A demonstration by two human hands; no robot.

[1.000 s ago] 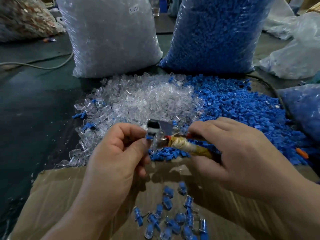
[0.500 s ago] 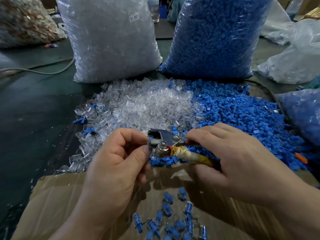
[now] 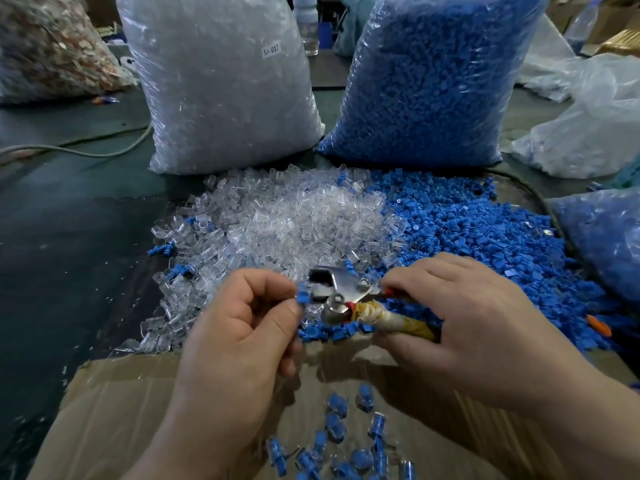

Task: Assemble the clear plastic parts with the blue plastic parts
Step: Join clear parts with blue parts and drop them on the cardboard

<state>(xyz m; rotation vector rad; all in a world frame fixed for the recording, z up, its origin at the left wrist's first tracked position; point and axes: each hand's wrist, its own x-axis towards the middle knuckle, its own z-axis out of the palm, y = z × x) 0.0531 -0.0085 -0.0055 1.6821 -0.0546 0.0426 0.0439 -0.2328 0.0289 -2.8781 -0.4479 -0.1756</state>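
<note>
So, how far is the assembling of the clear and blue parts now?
Done: a small batch of joined pieces lies on the cardboard. In hand: the left hand pinches a blue part at the metal tool that the right hand grips. Left: big loose piles of clear parts and blue parts.

On my feed: left hand and right hand, both bare. Left forearm and right forearm bare too, down to the bottom frame edge. Can't tell what's worn beyond that.
</note>
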